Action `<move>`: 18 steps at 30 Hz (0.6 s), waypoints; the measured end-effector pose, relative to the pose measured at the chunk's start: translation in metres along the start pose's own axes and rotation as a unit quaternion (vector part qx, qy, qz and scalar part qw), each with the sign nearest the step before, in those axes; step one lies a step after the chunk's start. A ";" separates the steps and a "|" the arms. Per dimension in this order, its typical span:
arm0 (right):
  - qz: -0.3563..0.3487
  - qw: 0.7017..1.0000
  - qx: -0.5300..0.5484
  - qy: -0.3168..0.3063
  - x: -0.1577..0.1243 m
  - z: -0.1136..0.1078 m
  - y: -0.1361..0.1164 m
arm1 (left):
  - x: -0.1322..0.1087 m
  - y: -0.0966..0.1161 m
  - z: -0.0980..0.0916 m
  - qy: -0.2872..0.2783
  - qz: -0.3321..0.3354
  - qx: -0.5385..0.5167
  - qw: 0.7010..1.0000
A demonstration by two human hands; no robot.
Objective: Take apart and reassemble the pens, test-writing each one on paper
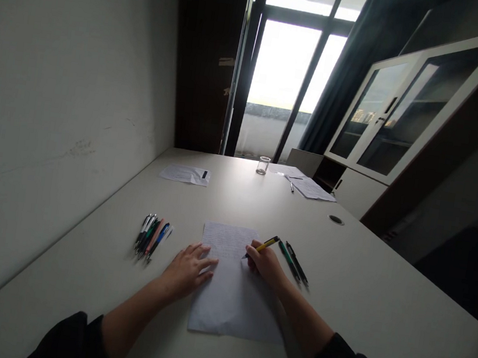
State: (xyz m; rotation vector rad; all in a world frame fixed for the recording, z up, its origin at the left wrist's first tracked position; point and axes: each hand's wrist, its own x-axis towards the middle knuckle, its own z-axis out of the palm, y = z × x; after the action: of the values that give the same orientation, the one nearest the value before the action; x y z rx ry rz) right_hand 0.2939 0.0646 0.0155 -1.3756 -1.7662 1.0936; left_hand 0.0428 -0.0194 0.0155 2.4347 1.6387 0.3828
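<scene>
Head view looks down on a white bench (pixel 361 289), with a sheet of paper (pixel 229 301) lying flat near the middle of the near edge, its top part covered in faint lines of writing. The right hand (pixel 264 263) has its grip pinched around a yellow pen (pixel 267 244), tip down on the sheet's upper part. The left hand (pixel 187 269) lies flat, grip spread, fingertips resting on the sheet's left edge. Two dark pens (pixel 294 262) lie side by side just right of the right hand. A bunch of pens (pixel 151 238) sits toward the bench's left edge, apart from the sheet. Way back by the far edge there's a small glass (pixel 262 165) and some loose papers (pixel 185 174).
</scene>
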 end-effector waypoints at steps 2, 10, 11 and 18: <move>-0.004 1.000 0.011 0.008 0.000 0.000 0.003 | 0.000 0.000 0.000 -0.001 -0.003 -0.001 1.000; -0.003 1.000 -0.010 0.002 0.002 0.002 0.004 | -0.001 0.002 -0.002 0.001 -0.004 -0.004 1.000; 0.001 1.000 -0.014 0.001 0.002 0.001 0.003 | -0.001 0.002 -0.002 0.002 -0.004 -0.003 1.000; 0.001 1.000 -0.021 -0.012 0.002 0.000 0.001 | 0.000 0.002 -0.001 0.003 -0.003 0.004 1.000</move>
State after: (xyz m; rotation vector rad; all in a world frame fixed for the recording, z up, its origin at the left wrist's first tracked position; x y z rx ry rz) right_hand 0.2940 0.0662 0.0142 -1.3944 -1.8164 1.0839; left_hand 0.0440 -0.0204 0.0170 2.4356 1.6538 0.3845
